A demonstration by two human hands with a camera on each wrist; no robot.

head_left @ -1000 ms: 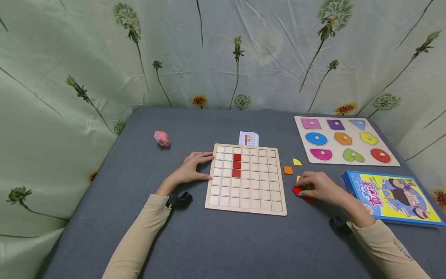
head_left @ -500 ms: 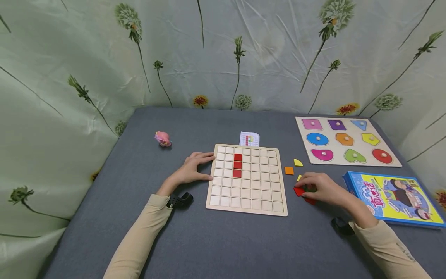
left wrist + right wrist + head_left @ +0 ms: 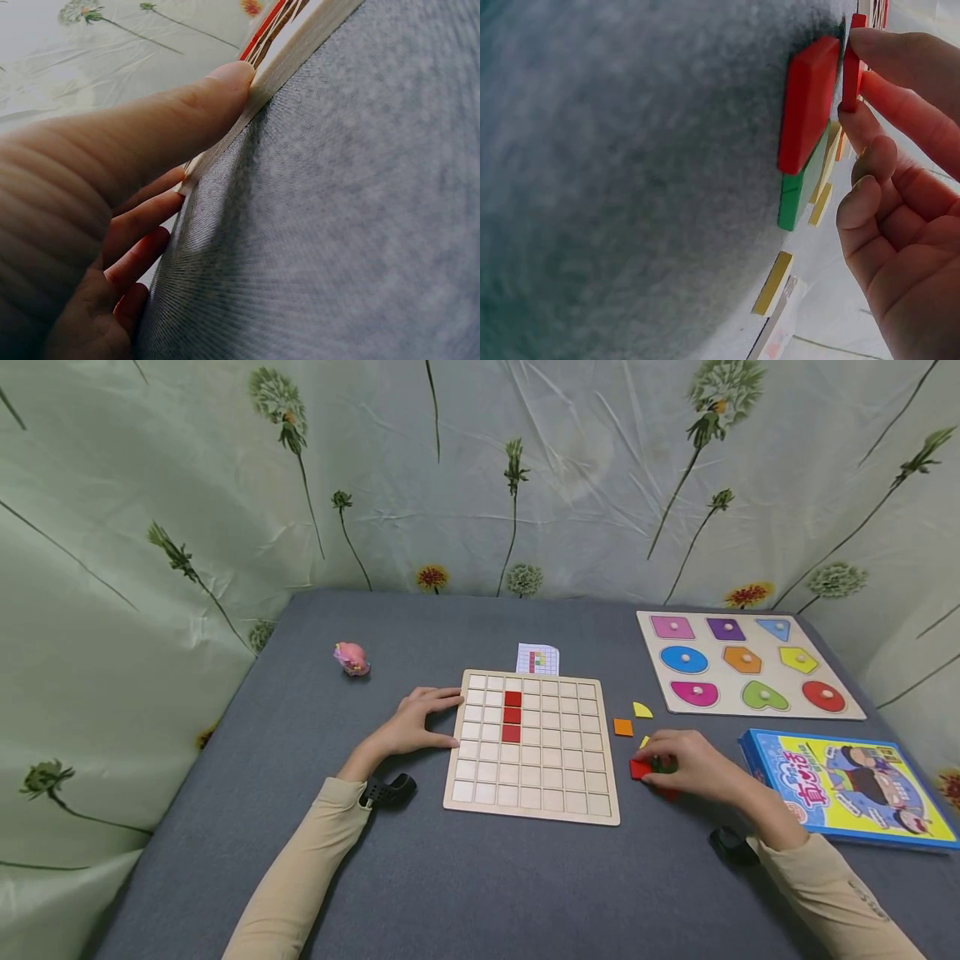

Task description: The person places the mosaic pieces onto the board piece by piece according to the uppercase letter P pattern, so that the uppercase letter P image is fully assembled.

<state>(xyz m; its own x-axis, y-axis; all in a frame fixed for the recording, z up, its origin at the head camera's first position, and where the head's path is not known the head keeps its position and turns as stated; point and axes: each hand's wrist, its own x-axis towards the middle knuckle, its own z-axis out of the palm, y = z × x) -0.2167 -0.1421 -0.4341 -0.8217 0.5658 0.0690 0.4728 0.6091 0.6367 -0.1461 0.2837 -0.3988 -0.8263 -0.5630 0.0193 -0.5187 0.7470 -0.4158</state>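
My left hand (image 3: 417, 720) rests against the left edge of a light wooden grid board (image 3: 532, 812), thumb and fingertips touching its side without wrapping round it. In the left wrist view the thumb lies on the board's edge (image 3: 281, 71). Three red square tiles (image 3: 512, 715) fill part of one column of the grid. To the right of the board, my right hand (image 3: 693, 766) pinches a red square tile (image 3: 853, 67) between thumb and fingers. Below it on the cloth lie another red tile (image 3: 808, 109) and a green tile (image 3: 801, 187), mostly hidden from the head view.
Near the board lie an orange square (image 3: 623, 727) and a yellow quarter-round tile (image 3: 642, 710). A pattern card (image 3: 537, 658) sticks out behind it. Farther right are a knobbed shape puzzle (image 3: 757, 664) and a blue-yellow box (image 3: 847, 785). A pink toy (image 3: 351, 657) stands at the left.
The red tile in my right hand has turned slightly and shifted a little; the hand itself has barely moved. My left hand stays at the board's edge.
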